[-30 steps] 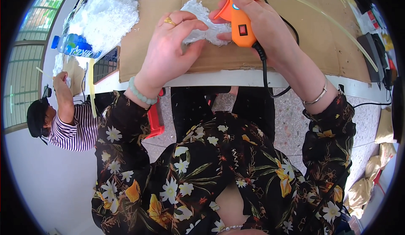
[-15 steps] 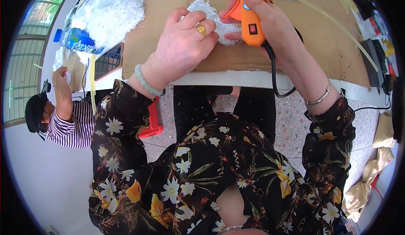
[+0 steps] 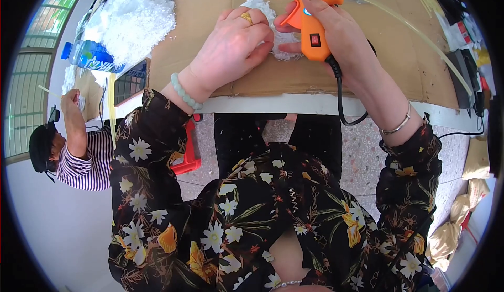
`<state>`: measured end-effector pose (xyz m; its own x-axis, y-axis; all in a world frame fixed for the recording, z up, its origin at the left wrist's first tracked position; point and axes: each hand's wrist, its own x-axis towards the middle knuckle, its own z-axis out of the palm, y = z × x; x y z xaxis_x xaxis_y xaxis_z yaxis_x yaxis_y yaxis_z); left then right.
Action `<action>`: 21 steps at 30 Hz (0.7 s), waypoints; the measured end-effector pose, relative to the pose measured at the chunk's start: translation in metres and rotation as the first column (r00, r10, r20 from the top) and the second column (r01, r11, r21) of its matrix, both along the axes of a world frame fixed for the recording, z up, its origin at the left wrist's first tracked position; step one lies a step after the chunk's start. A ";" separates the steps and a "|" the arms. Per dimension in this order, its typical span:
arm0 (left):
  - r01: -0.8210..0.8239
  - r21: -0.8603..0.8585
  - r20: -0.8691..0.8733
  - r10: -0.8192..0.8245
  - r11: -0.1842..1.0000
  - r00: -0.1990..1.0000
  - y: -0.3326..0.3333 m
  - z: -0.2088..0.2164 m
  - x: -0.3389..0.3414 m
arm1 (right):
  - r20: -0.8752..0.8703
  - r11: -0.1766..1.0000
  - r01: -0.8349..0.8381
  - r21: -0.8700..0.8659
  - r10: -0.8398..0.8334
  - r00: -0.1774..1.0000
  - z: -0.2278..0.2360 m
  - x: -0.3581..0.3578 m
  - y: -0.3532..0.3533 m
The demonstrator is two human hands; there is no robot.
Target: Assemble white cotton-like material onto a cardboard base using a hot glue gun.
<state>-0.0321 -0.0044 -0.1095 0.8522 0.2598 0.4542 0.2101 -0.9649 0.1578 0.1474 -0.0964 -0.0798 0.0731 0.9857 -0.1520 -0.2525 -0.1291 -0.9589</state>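
My right hand (image 3: 344,35) grips an orange hot glue gun (image 3: 314,29), its nozzle pointing left and a black cord hanging from the handle. A long clear glue stick (image 3: 404,19) runs out of its back. Beside it my left hand (image 3: 231,45) is closed, fingers curled and thumb pressed in; what they hold is hidden. A white, shaggy piece (image 3: 260,4) lies on the cardboard between my hands, partly covered by my left fingers. The fingertips of my right hand reach toward its right edge.
Cardboard (image 3: 399,66) covers the white-edged table. At the left are a heap of white fluff (image 3: 136,19), a blue-labelled bottle (image 3: 94,56) and a phone (image 3: 131,82). Another person in a striped shirt (image 3: 86,166) sits far left. A red stool (image 3: 188,153) stands below the table.
My left hand has turned and shifted slightly left, its knuckles now facing farther away. My right hand keeps the glue gun almost in place. The view has tilted slightly.
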 end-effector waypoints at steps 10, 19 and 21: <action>-0.099 -0.222 -0.087 0.082 0.970 0.993 0.016 0.004 0.013 | 0.089 0.991 0.132 -0.010 -0.130 0.988 0.010 0.005 -0.012; -0.038 -0.554 -0.033 0.024 0.832 0.999 0.031 0.005 0.015 | -0.144 0.963 0.254 0.093 -0.239 0.960 -0.004 0.011 -0.031; -0.037 -0.518 0.014 0.051 0.854 0.999 0.026 0.007 0.006 | -0.130 0.963 0.249 0.101 -0.235 0.963 -0.004 0.014 -0.030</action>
